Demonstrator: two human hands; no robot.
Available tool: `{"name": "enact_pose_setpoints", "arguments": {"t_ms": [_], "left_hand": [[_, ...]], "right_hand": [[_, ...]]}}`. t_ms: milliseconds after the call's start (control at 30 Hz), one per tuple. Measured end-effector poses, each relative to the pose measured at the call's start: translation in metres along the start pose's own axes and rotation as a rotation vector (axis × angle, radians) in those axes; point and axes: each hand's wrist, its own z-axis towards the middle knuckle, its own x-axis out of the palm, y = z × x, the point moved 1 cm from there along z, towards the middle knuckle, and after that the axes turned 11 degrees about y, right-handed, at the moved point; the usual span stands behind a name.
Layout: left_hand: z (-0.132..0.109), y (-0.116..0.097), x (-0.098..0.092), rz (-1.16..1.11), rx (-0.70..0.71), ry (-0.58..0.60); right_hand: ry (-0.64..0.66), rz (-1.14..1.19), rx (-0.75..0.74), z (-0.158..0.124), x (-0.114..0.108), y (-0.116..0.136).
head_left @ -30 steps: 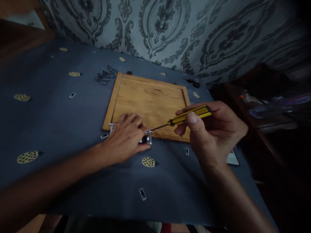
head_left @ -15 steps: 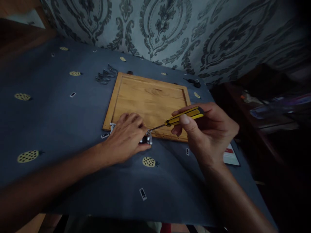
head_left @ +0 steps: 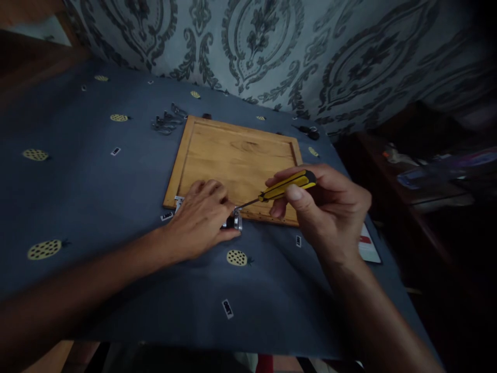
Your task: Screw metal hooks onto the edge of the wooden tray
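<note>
My right hand [head_left: 330, 207] holds a yellow-and-black screwdriver [head_left: 288, 186] between thumb and fingers, its shaft slanting down to the left. The tip meets a shiny metal fitting [head_left: 238, 221] at the near edge of a framed wooden panel [head_left: 236, 155]. My left hand [head_left: 205, 212] is curled over that fitting, pressing it against the panel's edge, with the thumb below. Most of the fitting is hidden by the hand. A pale metal plate with holes [head_left: 179, 201] shows beyond the left hand, at the panel's near left corner; I cannot tell whether both pieces are joined.
Several small shiny metal pieces [head_left: 169, 119] lie left of the panel's far corner. A black-handled tool [head_left: 309, 132] lies behind its right corner. A flat white-and-red item [head_left: 369, 246] is near the right edge of the dark patterned tablecloth [head_left: 116, 305]. A patterned curtain [head_left: 256, 41] hangs behind.
My right hand and the screwdriver handle have shifted slightly left, while the tip stays at the metal fitting. The left hand and panel look nearly unmoved.
</note>
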Motion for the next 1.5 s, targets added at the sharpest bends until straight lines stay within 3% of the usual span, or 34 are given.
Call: {"name": "enact_pose_setpoints", "arguments": {"t_ms": [167, 367, 567, 1500], "left_hand": [[-0.0005, 0.0000, 0.0011, 0.004, 0.005, -0.031], [-0.0008, 0.0006, 0.0023, 0.010, 0.006, -0.038], [-0.0007, 0.0007, 0.0011, -0.013, 0.009, -0.025], [0.0003, -0.0012, -0.0005, 0.009, -0.010, -0.001]], "right_hand": [[-0.104, -0.033, -0.051, 0.0017, 0.0047, 0.0050], [-0.117, -0.053, -0.067, 0.0009, 0.0077, 0.0045], [-0.218, -0.003, -0.097, -0.0054, 0.0024, 0.0045], [-0.133, -0.067, -0.055, -0.0045, 0.0075, 0.0036]]}}
